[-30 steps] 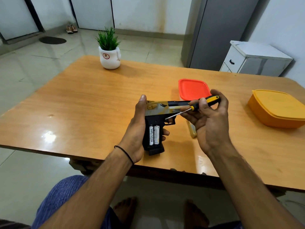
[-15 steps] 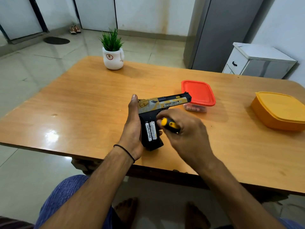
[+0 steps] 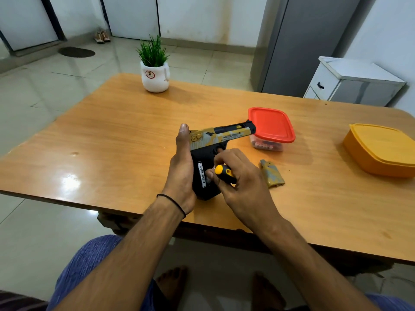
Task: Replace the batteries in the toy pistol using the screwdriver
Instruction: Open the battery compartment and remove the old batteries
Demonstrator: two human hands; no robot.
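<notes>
Black and mustard-camouflage plastic: toy pistol [image 3: 221,136], over the table's [image 3: 112,135] near middle, about six o'clock from its centre, grip downward, muzzle toward three o'clock.

Grip compartment: open. One white battery [image 3: 202,175] shows upright in it. Whether a second sits beside it is hidden by fingers.

Left hand [image 3: 182,167]: clasps the grip from nine o'clock, thumb straight up the rear of the slide, other fingers out of sight behind.

Right hand [image 3: 244,182]: curled round the black-and-yellow screwdriver [image 3: 224,172], butt toward the wearer, fingertips at the cell; blade hidden.

Step, as judged: working the cells out. Best done with the left hand steadying the grip, the tip kept shallow under one end of the cell, levering gently so nothing springs loose, and noting polarity for the refit.

Battery cover [image 3: 272,173]: camouflage, lying loose at three o'clock of the right hand.

Red-lidded container [image 3: 270,125]: just beyond the muzzle.

Yellow box [image 3: 381,149]: well apart, three o'clock.

Potted plant [image 3: 155,78]: twelve o'clock, far edge.
</notes>
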